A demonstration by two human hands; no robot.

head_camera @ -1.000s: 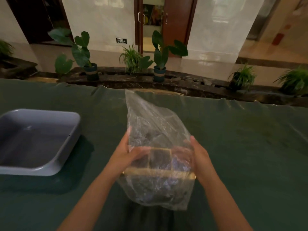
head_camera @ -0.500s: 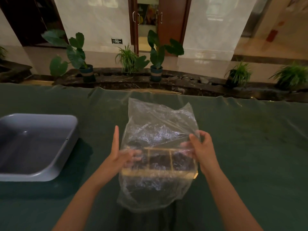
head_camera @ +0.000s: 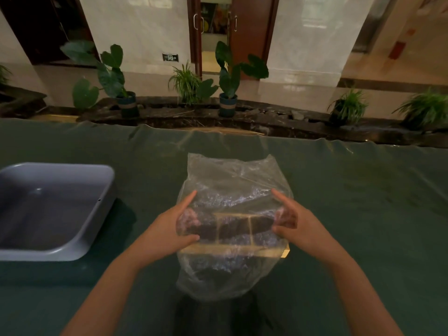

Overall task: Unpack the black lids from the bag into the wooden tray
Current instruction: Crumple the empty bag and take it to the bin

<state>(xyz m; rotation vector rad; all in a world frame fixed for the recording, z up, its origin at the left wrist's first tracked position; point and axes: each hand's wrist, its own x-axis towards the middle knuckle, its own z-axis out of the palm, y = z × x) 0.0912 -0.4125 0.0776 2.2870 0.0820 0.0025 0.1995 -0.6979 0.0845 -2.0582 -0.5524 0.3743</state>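
A crinkled clear plastic bag [head_camera: 232,207] sits in the middle of the dark green cloth-covered counter [head_camera: 351,214], draped over a pale wooden tray with divider slats [head_camera: 238,248], so the tray's compartments show only through the film. The left hand [head_camera: 169,229] holds the bag's left side, thumb near and forefinger stretched out far along the plastic, the other fingers [head_camera: 191,218] curled in behind the film. The right hand [head_camera: 295,226] mirrors it on the right side, forefinger pointing far-left and the rest bent onto the plastic. This two-sided hold looks meant to steady and spread the bag over the tray. Dark shapes inside the bag, probably the black lids [head_camera: 213,272], lie low at the near end and across the compartments. A grey plastic tub [head_camera: 72,248] rests well apart on the left.
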